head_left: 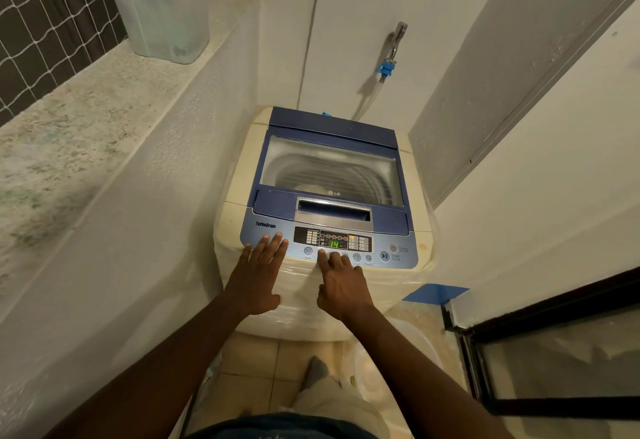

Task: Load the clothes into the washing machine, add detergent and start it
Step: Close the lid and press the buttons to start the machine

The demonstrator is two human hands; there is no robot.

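Note:
A cream and blue top-load washing machine (235, 203) stands ahead of me with its clear lid (329, 168) down. Through the lid I see the steel drum and a pale shape low inside. The control panel (377, 246) is lit and its green display (334, 243) reads 14. My left hand (258, 275) lies flat with fingers spread on the panel's left end, holding nothing. My right hand (341, 282) has its index fingertip on a button just under the display, the other fingers curled. The round start/pause button (384, 256) sits further right, untouched.
A speckled ledge (69, 133) runs along the left with a frosted plastic container (162, 12) on it. A tap with a blue hose fitting (387, 67) is on the back wall. A dark-framed glass door (554, 352) stands at right, a white plastic bag (391, 369) lies on the tiled floor.

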